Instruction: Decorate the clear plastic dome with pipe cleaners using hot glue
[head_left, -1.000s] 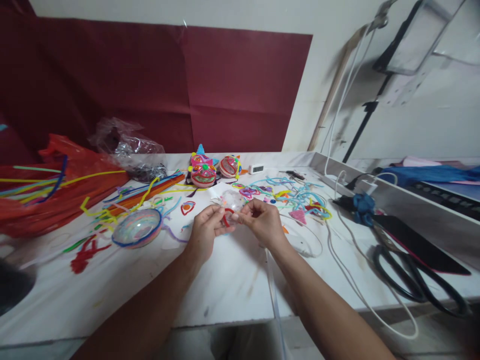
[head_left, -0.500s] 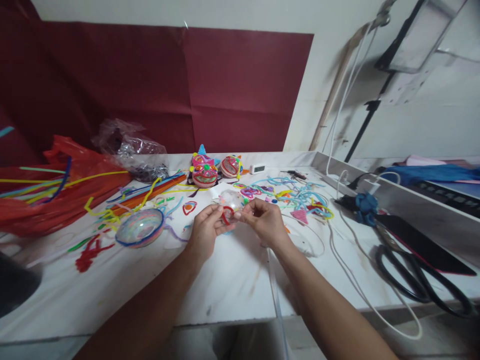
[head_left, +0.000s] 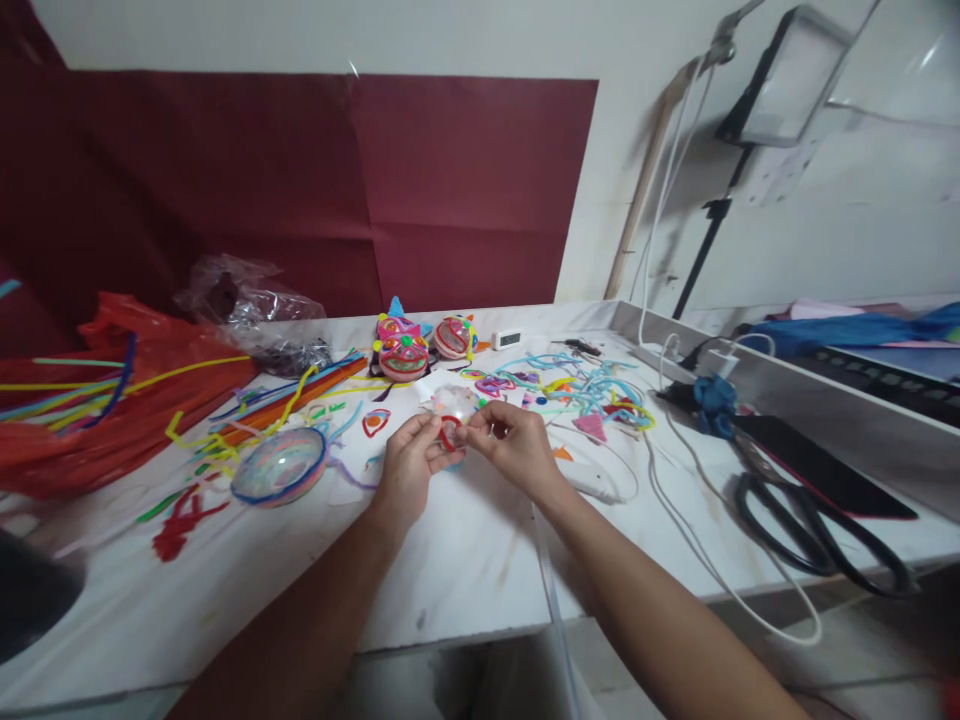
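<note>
A small red pipe-cleaner ring (head_left: 450,432) is pinched between my two hands above the middle of the table. My left hand (head_left: 409,455) grips its left side with thumb and fingers. My right hand (head_left: 511,445) holds its right side between thumb and forefinger. Just behind them lies a clear dome (head_left: 454,401) with coloured bits, partly hidden by the fingers. A red loop with an orange centre (head_left: 376,422) lies on white paper to the left. Farther left is a clear bowl (head_left: 281,464) with a blue rim.
Two colourful animal-like figures (head_left: 403,352) stand at the back beside a small digital display (head_left: 508,340). Loose pipe cleaners (head_left: 592,375) lie right of centre. A red plastic bag (head_left: 150,400) is at left; black scissors (head_left: 817,530) and white cables are at right.
The view has shifted slightly, so the scene sits a little farther left. Both hands keep hold of the red ring, with hardly any change in their grip.
</note>
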